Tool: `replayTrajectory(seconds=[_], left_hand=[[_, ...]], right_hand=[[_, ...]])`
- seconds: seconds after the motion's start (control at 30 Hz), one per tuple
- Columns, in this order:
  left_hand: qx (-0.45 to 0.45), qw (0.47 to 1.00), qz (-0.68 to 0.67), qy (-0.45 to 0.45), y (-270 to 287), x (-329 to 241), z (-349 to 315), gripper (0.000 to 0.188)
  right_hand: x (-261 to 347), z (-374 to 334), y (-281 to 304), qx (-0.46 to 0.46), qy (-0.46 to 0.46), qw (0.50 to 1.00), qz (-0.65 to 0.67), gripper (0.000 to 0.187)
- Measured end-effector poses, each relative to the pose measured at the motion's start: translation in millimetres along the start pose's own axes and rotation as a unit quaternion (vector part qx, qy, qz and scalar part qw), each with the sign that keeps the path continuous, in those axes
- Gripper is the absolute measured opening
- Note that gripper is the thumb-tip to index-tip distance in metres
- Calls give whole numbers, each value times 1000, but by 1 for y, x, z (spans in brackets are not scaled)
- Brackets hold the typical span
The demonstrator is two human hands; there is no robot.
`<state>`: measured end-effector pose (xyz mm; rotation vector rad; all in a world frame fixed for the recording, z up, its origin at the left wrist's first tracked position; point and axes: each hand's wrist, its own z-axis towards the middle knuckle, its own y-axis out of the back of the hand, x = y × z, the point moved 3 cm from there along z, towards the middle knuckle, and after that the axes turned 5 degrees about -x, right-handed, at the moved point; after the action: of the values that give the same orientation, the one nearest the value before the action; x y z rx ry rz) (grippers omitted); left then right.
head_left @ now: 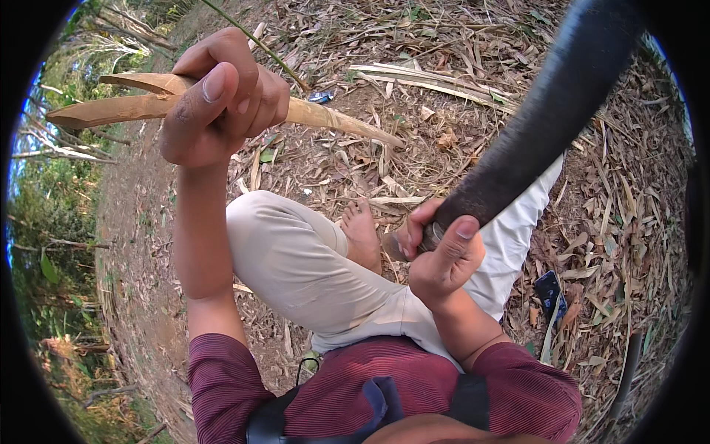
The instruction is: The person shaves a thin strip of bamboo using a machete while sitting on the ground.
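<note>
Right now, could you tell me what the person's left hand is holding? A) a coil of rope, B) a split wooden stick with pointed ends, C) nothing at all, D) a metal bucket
B: the left hand grips a pale split wooden stick with pointed ends.

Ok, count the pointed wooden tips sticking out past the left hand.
2. Both tan carved wooden points jut left of the left hand: the upper point is shorter, the lower point longer. The hand may hide any others.
</note>
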<state>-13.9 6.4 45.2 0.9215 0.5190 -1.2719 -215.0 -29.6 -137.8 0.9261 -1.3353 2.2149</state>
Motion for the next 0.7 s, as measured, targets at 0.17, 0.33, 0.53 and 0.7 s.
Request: replayTrajectory(seconds=[0.17,0.33,0.53,0.7], left_hand=[[-29,999,-39,14,-15,4,12,23],[-93,993,-77,-5,9,3,0,19],[-65,995,-71,19,-11,3,10,17],[-111,990,-82,22,7,2,-1,17]], right_hand=[[-60,-14,7,88,-151,951,-256,46],[-14,-5,11,23,-59,979,-194,42],[-18,-16,1,-38,32,999,2,53],[-42,-15,-2,36,-165,973,-156,39]])
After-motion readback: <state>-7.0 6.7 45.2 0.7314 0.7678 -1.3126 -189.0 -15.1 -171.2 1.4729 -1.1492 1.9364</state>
